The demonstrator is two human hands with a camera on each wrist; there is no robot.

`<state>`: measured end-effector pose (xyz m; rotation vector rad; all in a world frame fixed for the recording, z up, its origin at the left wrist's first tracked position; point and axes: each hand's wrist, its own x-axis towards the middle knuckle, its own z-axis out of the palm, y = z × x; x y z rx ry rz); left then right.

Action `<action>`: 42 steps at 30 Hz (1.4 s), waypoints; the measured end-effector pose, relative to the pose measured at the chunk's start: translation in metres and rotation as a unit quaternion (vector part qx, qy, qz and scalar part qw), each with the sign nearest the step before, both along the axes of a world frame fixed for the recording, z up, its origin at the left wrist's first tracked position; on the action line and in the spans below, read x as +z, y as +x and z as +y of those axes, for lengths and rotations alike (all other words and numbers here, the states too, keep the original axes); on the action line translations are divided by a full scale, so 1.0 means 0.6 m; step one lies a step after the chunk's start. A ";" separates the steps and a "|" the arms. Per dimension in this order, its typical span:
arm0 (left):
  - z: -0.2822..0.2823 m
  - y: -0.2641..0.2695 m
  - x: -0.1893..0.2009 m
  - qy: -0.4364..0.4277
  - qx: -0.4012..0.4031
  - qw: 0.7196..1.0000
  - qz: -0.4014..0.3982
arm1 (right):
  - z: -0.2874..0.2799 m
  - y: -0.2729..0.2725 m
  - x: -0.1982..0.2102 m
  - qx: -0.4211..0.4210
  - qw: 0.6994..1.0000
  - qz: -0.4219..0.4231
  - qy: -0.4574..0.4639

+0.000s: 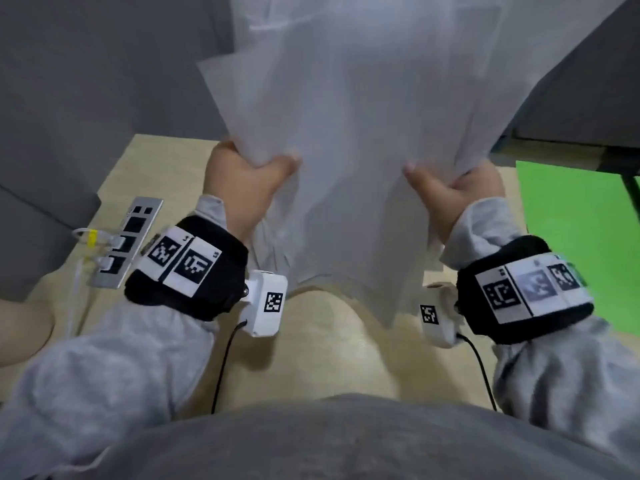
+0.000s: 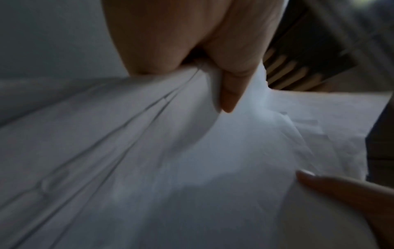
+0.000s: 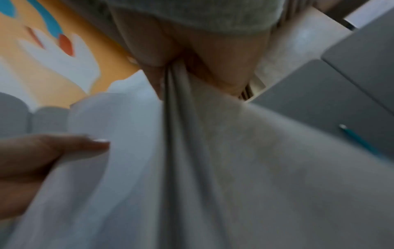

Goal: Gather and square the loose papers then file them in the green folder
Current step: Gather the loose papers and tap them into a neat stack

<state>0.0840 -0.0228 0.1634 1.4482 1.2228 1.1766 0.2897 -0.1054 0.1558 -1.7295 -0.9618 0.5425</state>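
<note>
A stack of white papers (image 1: pixel 346 140) stands upright above the light wooden table (image 1: pixel 329 355), its lower corners uneven and fanned. My left hand (image 1: pixel 249 171) grips the stack's left edge, thumb on the near face. My right hand (image 1: pixel 450 185) grips the right edge the same way. In the left wrist view the papers (image 2: pixel 170 160) bunch under my fingers (image 2: pixel 230 94). The right wrist view shows the sheets (image 3: pixel 234 160) pinched into a fold, thumb (image 3: pixel 64 148) on the near sheet. The green folder (image 1: pixel 571 237) lies flat on the table to the right.
A metal socket strip (image 1: pixel 128 244) with plugged white cables lies at the table's left edge. Grey partitions (image 1: pixel 86 81) rise behind and to the left. A dark shelf edge with a black leg (image 1: pixel 623 157) overhangs the folder's far side.
</note>
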 end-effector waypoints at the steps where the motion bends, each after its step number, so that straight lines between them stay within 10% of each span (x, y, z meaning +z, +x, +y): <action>1: -0.006 0.004 0.012 0.022 0.007 1.000 -0.015 | -0.005 -0.008 0.015 -0.013 1.000 -0.004 0.026; 6: -0.017 -0.010 0.019 0.076 0.007 0.996 -0.048 | -0.029 -0.021 0.040 0.014 0.980 0.079 0.179; 12: -0.023 -0.023 -0.075 -0.038 -0.107 0.991 0.076 | -0.028 -0.025 -0.020 0.034 0.993 0.103 0.041; 19: -0.017 -0.032 -0.026 0.112 0.006 0.993 0.031 | -0.041 -0.021 0.016 -0.035 0.986 0.105 0.124; 25: -0.016 -0.044 -0.044 0.081 -0.188 0.978 0.050 | -0.034 -0.019 -0.004 0.009 0.987 0.117 0.108; 29: -0.022 -0.019 -0.050 0.042 -0.080 0.993 0.072 | -0.018 -0.028 -0.010 0.001 0.999 0.026 0.020; 35: -0.006 -0.052 -0.019 0.126 -0.069 0.990 -0.002 | -0.028 -0.006 0.003 0.052 0.966 0.080 0.241; 42: -0.021 -0.039 -0.062 0.015 -0.049 0.994 0.093 | -0.019 -0.020 -0.045 0.057 0.998 0.035 0.022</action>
